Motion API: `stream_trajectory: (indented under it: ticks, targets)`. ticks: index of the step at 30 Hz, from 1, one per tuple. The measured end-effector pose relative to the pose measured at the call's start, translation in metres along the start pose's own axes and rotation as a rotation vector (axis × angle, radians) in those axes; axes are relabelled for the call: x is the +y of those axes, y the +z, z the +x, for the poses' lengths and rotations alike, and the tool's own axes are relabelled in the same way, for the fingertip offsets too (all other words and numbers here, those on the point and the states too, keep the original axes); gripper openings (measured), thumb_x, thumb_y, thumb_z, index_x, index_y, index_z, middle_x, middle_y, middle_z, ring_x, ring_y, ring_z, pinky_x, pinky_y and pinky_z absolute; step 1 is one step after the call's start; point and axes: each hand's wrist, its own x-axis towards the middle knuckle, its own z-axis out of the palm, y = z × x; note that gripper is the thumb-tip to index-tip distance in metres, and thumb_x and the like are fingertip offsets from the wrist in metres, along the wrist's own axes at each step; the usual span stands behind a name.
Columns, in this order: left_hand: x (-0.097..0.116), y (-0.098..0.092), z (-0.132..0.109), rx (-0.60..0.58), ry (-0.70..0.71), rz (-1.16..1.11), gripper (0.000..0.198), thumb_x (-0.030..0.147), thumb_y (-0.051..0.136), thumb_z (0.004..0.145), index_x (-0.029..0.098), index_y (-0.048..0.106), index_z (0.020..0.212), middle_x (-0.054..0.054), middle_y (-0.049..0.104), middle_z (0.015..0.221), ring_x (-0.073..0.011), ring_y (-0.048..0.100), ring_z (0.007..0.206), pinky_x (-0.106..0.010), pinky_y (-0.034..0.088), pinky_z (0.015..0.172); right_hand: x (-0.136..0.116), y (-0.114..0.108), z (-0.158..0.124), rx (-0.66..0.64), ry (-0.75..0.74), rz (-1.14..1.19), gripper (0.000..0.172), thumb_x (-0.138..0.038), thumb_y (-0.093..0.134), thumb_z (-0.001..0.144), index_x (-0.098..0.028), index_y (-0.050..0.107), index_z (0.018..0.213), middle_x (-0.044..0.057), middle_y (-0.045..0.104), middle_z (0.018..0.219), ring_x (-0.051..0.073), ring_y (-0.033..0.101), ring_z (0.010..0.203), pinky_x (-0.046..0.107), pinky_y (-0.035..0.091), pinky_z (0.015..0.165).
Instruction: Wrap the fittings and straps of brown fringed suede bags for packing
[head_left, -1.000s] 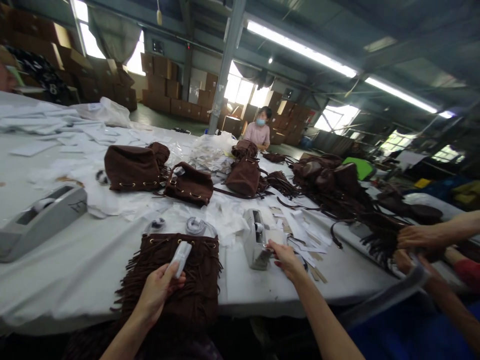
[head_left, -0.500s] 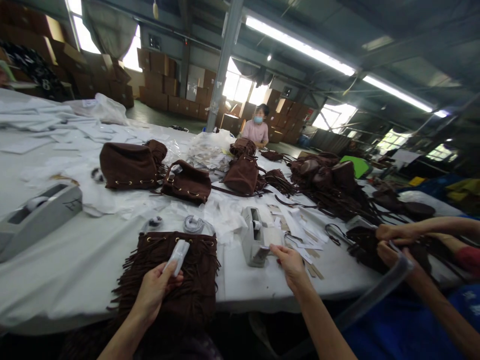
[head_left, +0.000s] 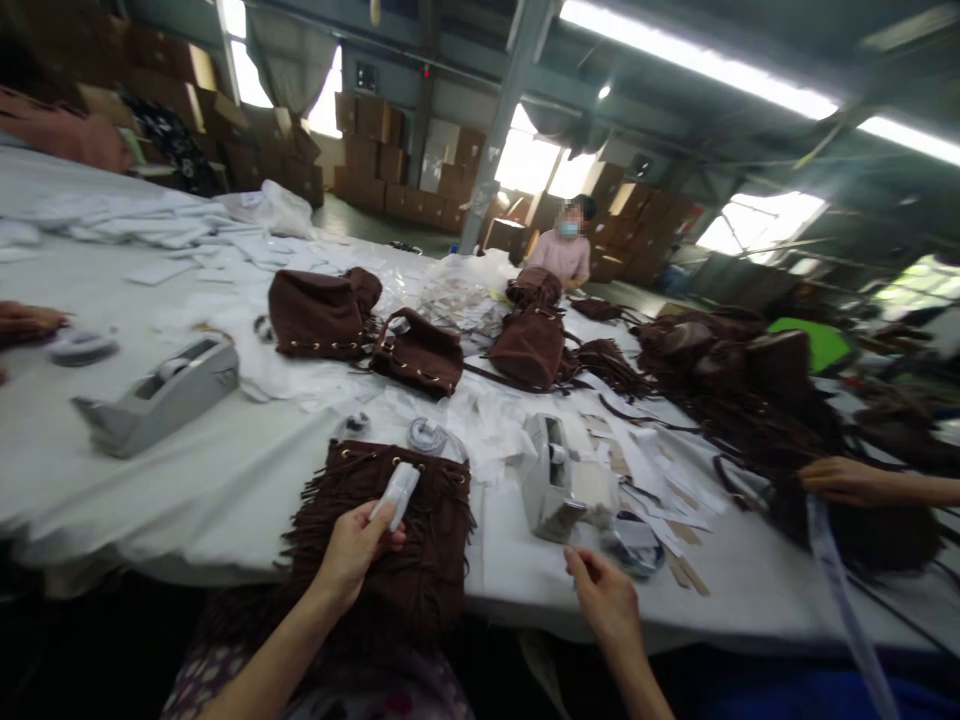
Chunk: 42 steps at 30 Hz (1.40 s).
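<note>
Left of lower centre in the frame, the left hand (head_left: pixel 355 550) pinches a white wrapped packet (head_left: pixel 399 494) over a brown fringed bag (head_left: pixel 433 565) on the desk (head_left: pixel 496 560). Right of lower centre, near a grey tape dispenser (head_left: pixel 546 500), the right hand (head_left: pixel 609 598) has curled fingers; whether they grip anything cannot be told.

The white-covered surface (head_left: pixel 493 550) bore a fringed brown bag (head_left: pixel 433 530) between two grey tape dispensers (head_left: pixel 161 395); further brown bags (head_left: pixel 529 348) and flat white pieces (head_left: pixel 161 232) lay behind.
</note>
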Motion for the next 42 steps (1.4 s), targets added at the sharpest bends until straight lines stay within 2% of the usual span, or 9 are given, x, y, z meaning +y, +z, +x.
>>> stream_trajectory:
  ticks: [3,6,8,11,14,18,24,36,42]
  targets:
    - [0.004,0.003,0.0,0.007,0.033,0.003,0.041,0.051,0.071,0.066,0.012,0.065,0.075,-0.004,0.065,0.065,-0.0132,0.06,0.053,-0.022,0.048,0.054,-0.046,0.021,-0.014,-0.263,-0.198,0.065,0.034,-0.05,0.055,0.074,-0.018,0.066,0.077,0.004,0.065,0.068,0.02,0.058,0.067,0.028,0.044,0.064]
    - [0.005,0.005,0.0,0.016,0.071,0.034,0.04,0.051,0.069,0.068,0.012,0.064,0.076,-0.003,0.065,0.064,-0.0136,0.059,0.053,-0.022,0.047,0.053,-0.105,0.055,-0.026,-0.549,-0.397,0.146,0.031,-0.046,0.052,0.082,-0.018,0.064,0.076,0.002,0.063,0.07,0.016,0.055,0.066,0.024,0.042,0.062]
    - [0.005,0.004,0.0,0.013,0.118,0.089,0.039,0.05,0.067,0.071,0.012,0.065,0.079,-0.003,0.064,0.064,-0.014,0.059,0.054,-0.022,0.046,0.053,-0.135,0.079,-0.029,-0.652,-0.476,0.192,0.029,-0.042,0.051,0.084,-0.018,0.064,0.076,0.001,0.062,0.07,0.015,0.055,0.067,0.022,0.041,0.061]
    - [0.004,0.004,0.001,-0.002,0.18,0.151,0.039,0.048,0.065,0.073,0.011,0.067,0.084,-0.003,0.064,0.065,-0.0143,0.06,0.055,-0.021,0.044,0.053,-0.154,0.112,-0.024,-0.736,-0.509,0.229,0.027,-0.039,0.053,0.084,-0.017,0.065,0.075,0.001,0.064,0.07,0.014,0.057,0.067,0.022,0.042,0.062]
    - [0.004,0.003,0.002,-0.006,0.194,0.169,0.04,0.046,0.065,0.074,0.011,0.068,0.09,-0.004,0.065,0.065,-0.0149,0.06,0.054,-0.021,0.043,0.052,-0.155,0.135,-0.016,-0.746,-0.499,0.199,0.026,-0.036,0.055,0.081,-0.016,0.067,0.071,0.001,0.066,0.07,0.015,0.058,0.067,0.022,0.042,0.062]
    - [0.005,0.002,0.002,0.001,0.208,0.209,0.037,0.043,0.065,0.074,0.012,0.069,0.092,-0.005,0.068,0.07,-0.0162,0.062,0.056,-0.021,0.043,0.052,-0.151,0.148,-0.009,-0.665,-0.43,0.101,0.029,-0.037,0.059,0.076,-0.015,0.064,0.059,-0.001,0.061,0.056,0.012,0.051,0.055,0.02,0.036,0.05]
    - [0.004,0.001,0.0,-0.001,0.228,0.235,0.033,0.043,0.062,0.077,0.012,0.068,0.09,-0.006,0.069,0.072,-0.0171,0.062,0.059,-0.021,0.044,0.053,-0.145,0.155,-0.005,-0.749,-0.229,0.083,0.04,-0.047,0.063,0.072,-0.016,0.057,0.048,-0.003,0.05,0.041,0.006,0.037,0.038,0.02,0.024,0.037]
    - [0.004,0.0,-0.001,0.0,0.233,0.32,0.034,0.043,0.056,0.081,0.012,0.066,0.091,-0.005,0.067,0.067,-0.0182,0.063,0.059,-0.022,0.043,0.052,-0.146,0.154,-0.017,-0.788,-0.016,0.254,0.04,-0.047,0.062,0.073,-0.017,0.051,0.049,-0.006,0.046,0.039,0.005,0.036,0.03,0.019,0.022,0.033]
    - [-0.002,-0.001,0.002,0.013,0.225,0.259,0.034,0.044,0.059,0.078,0.012,0.066,0.086,-0.003,0.065,0.064,-0.0161,0.061,0.056,-0.022,0.042,0.053,-0.137,0.16,-0.023,-0.754,0.113,0.402,0.042,-0.05,0.069,0.066,-0.017,0.05,0.05,-0.006,0.047,0.039,0.004,0.035,0.031,0.019,0.025,0.033]
